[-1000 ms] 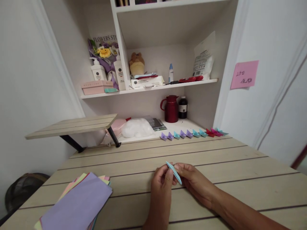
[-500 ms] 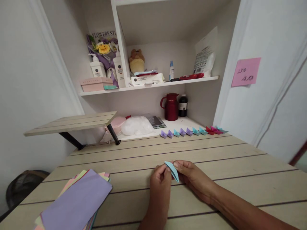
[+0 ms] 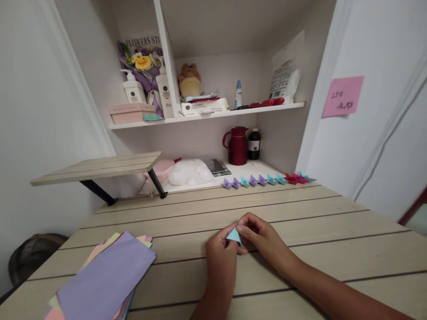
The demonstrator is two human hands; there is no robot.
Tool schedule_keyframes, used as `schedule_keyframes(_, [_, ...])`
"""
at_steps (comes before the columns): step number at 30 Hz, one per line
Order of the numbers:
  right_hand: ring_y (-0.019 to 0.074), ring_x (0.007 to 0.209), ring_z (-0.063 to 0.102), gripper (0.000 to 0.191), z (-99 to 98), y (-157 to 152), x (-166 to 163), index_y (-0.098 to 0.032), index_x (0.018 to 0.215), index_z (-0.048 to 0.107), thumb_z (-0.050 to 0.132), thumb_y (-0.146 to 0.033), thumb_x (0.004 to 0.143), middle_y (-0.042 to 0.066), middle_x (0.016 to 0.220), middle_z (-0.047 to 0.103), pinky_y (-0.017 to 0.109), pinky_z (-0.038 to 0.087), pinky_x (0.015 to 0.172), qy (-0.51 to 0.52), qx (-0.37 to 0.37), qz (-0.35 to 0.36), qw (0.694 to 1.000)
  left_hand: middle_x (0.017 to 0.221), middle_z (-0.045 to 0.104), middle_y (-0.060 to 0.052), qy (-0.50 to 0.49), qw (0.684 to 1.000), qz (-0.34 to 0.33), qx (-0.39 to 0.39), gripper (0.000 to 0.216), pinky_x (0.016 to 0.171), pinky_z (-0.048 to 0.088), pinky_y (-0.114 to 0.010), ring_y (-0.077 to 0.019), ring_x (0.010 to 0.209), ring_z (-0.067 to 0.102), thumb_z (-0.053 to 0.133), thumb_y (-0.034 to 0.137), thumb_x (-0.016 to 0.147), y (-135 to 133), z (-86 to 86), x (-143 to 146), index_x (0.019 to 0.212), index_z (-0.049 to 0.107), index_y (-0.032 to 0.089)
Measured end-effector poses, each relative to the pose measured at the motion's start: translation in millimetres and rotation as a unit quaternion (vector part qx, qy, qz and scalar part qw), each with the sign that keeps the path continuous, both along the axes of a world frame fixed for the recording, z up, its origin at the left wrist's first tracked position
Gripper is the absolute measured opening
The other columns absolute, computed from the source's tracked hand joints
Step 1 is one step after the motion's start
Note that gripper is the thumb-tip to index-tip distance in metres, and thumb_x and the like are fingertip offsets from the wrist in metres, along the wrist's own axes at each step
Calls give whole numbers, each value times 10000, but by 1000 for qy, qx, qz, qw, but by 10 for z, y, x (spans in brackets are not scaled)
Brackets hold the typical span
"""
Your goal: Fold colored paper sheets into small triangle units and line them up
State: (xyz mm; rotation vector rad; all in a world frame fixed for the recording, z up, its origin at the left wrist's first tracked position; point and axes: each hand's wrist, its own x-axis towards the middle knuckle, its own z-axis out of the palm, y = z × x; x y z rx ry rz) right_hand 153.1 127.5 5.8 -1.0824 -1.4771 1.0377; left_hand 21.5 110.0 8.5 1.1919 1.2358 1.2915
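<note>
Just above the wooden tabletop, a small folded piece of light-blue paper [image 3: 234,236] shows a triangular face. My left hand [image 3: 222,251] grips its left side between thumb and fingers. Thumb and forefinger of my right hand [image 3: 258,233] pinch its upper corner; part of the paper is hidden by the fingers. Beyond my hands, folded paper boats [image 3: 253,180] in purple, light blue, red and pink stand in a row along the back of the table.
A stack of coloured paper sheets [image 3: 106,275], purple on top, lies at the left. Behind it rises a small wooden stand [image 3: 100,168] on black legs. A red jug [image 3: 238,146] and a dark bottle [image 3: 254,146] stand in the cabinet under a loaded shelf [image 3: 200,119].
The light-blue paper has turned from a narrow edge-on shape to a triangular face. My right hand has shifted slightly left and up, its fingers curling more over the top.
</note>
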Motion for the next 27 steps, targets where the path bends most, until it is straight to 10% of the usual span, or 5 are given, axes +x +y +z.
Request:
schedule_keyframes(9, [241, 1024, 530, 287, 138, -235, -105, -255, 1078, 559, 572, -186, 800, 72, 1106, 558, 365, 446, 860, -186, 219, 18, 958, 822, 742, -55, -19, 999, 47, 20, 426, 583, 472, -229, -176, 688, 643, 499, 113, 646, 54, -7, -69, 989, 751, 142])
schedule_keyframes(18, [228, 1065, 529, 481, 3, -177, -129, -250, 1118, 553, 506, -27, 694, 71, 1181, 524, 355, 452, 906, -242, 226, -4, 944, 611, 671, -20, 108, 991, 44, 67, 192, 542, 395, -221, -171, 601, 561, 565, 187, 665, -18, -80, -29, 708, 753, 186])
schedule_keyframes(27, [218, 906, 593, 282, 103, -182, -89, -245, 924, 630, 480, -63, 770, 50, 955, 647, 332, 470, 785, -158, 201, 17, 967, 655, 683, -47, 177, 980, 53, 80, 202, 561, 379, -236, -188, 620, 566, 534, 216, 731, -36, -53, -39, 722, 735, 193])
